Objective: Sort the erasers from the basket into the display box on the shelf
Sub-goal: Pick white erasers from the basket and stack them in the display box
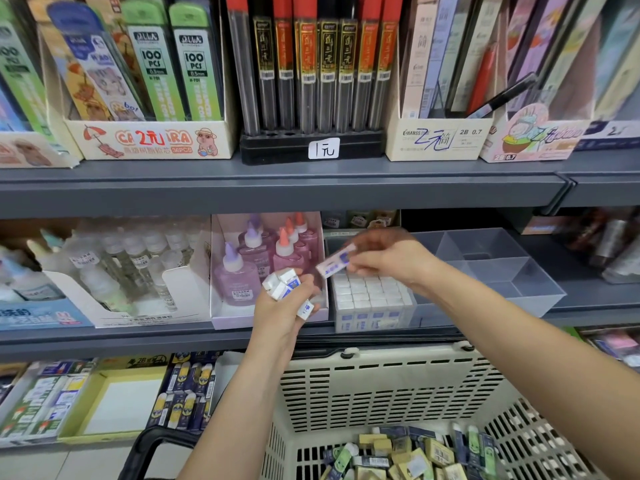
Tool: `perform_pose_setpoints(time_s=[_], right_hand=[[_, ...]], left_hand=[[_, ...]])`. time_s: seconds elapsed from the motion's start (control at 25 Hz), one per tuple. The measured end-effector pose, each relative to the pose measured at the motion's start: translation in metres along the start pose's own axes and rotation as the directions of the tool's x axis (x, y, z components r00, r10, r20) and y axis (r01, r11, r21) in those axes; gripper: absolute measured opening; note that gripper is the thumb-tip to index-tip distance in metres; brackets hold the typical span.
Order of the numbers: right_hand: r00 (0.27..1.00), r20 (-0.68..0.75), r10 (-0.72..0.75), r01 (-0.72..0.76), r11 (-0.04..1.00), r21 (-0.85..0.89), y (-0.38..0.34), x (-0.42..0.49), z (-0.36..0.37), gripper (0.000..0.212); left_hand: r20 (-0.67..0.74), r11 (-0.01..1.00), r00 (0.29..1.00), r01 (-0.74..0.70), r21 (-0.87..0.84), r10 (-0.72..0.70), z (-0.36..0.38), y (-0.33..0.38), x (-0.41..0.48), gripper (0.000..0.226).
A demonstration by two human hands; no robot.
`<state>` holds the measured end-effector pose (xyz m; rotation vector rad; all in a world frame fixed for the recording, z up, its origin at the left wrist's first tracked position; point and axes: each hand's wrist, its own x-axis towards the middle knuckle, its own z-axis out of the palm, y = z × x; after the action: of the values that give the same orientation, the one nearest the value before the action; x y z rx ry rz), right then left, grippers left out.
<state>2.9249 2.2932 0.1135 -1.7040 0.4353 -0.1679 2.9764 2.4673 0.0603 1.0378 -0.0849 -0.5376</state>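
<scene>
Beige slotted plastic basket (381,368), near: loose heap of mixed erasers (398,455) inside.
Clear display box (540,296), middle shelf: left cell packed with upright white erasers (367,289).
Left hand (280,317) clutches bunch of small erasers (282,284), left of box.
Right hand (388,258) pinches one eraser (336,263) by end, just over packed cell.
Judged: light, firm, sleeve slick; grip long sides.

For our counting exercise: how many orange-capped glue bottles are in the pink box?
3: front glue bottle, middle one, back one, lined along the right side of the pink box; more may be hidden.
</scene>
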Motion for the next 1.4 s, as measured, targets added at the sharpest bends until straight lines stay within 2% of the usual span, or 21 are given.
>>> perform_pose_setpoints(time_s=[0.08,0.12,0.2,0.28,0.44,0.6,0.64,0.72,0.76,0.84,0.88,0.96,1.08,1.2,1.28,1.4], right_hand=[[0.986,-0.150,-0.069,0.050,0.991,-0.126,-0.002,0.016,-0.011,0.011],[0.974,-0.190,-0.121,0.069,0.964,-0.257,-0.002,0.025,-0.015,0.011],[0.964,-0.164,-0.209,0.073,0.802,-0.592,0.001,0.041,-0.015,0.017],[0.974,-0.079,-0.211,0.081,0.654,-0.752,0.007,0.051,-0.008,0.023],[0.992,0.121,-0.030,0.109,0.674,-0.731,0.016,0.060,0.001,0.024],[0.992,0.123,0.004,0.086,0.697,-0.712,0.015,0.056,-0.001,0.027],[0.993,0.119,-0.005,0.090,0.683,-0.724,0.015,0.054,0.000,0.027],[0.991,0.065,-0.118,0.126,0.642,-0.756,0.011,0.046,0.006,0.025],[0.982,0.016,-0.187,0.136,0.652,-0.746,0.008,0.040,0.011,0.022],[0.970,-0.025,-0.242,0.169,0.743,-0.648,-0.003,0.023,0.022,0.013],[0.971,0.026,-0.238,0.204,0.766,-0.610,-0.008,0.012,0.029,0.012],[0.966,0.162,-0.201,0.259,0.753,-0.606,-0.014,-0.009,0.045,0.024],[0.966,0.196,-0.166,0.255,0.703,-0.664,-0.015,-0.020,0.059,0.026],[0.984,0.132,-0.124,0.179,0.779,-0.601,-0.016,-0.016,0.052,0.010],[0.991,0.102,-0.084,0.124,0.858,-0.499,-0.017,-0.012,0.043,0.005],[0.998,0.034,-0.051,0.059,0.947,-0.315,-0.018,-0.010,0.030,0.005]], left_hand=[[-0.041,0.996,0.999,0.005,0.089,-0.001,-0.001,-0.001,0.002,0.022],[-0.055,0.991,0.998,0.009,0.137,-0.001,-0.002,-0.002,0.003,0.023],[-0.071,0.982,0.997,0.014,0.187,-0.001,-0.002,-0.003,0.003,0.025],[-0.075,0.979,0.997,0.014,0.204,0.001,-0.002,-0.003,0.003,0.025],[-0.062,0.976,0.998,0.015,0.217,-0.002,-0.005,-0.003,0.003,0.027],[-0.045,0.973,0.999,0.026,0.230,-0.016,-0.005,-0.004,0.005,0.025],[-0.039,0.974,0.999,0.032,0.225,-0.024,-0.005,-0.004,0.005,0.023],[-0.009,0.974,0.999,0.041,0.223,-0.040,-0.005,-0.004,0.004,0.020],[0.011,0.971,0.999,0.041,0.237,-0.045,-0.004,-0.005,0.003,0.021],[0.038,0.956,0.998,0.031,0.291,-0.044,-0.003,-0.006,0.002,0.023],[0.048,0.944,0.998,0.023,0.329,-0.041,-0.002,-0.007,0.001,0.025],[0.058,0.910,0.998,0.003,0.415,-0.030,0.002,-0.008,0.002,0.021],[0.063,0.880,0.998,-0.026,0.474,-0.005,0.004,-0.006,0.002,0.012],[0.135,0.934,0.991,-0.039,0.355,-0.010,0.001,-0.005,-0.004,0.017],[0.163,0.977,0.985,0.023,0.211,-0.058,0.000,-0.003,-0.007,0.013],[0.080,0.993,0.991,0.097,0.073,-0.103,-0.001,0.000,-0.005,0.005]])
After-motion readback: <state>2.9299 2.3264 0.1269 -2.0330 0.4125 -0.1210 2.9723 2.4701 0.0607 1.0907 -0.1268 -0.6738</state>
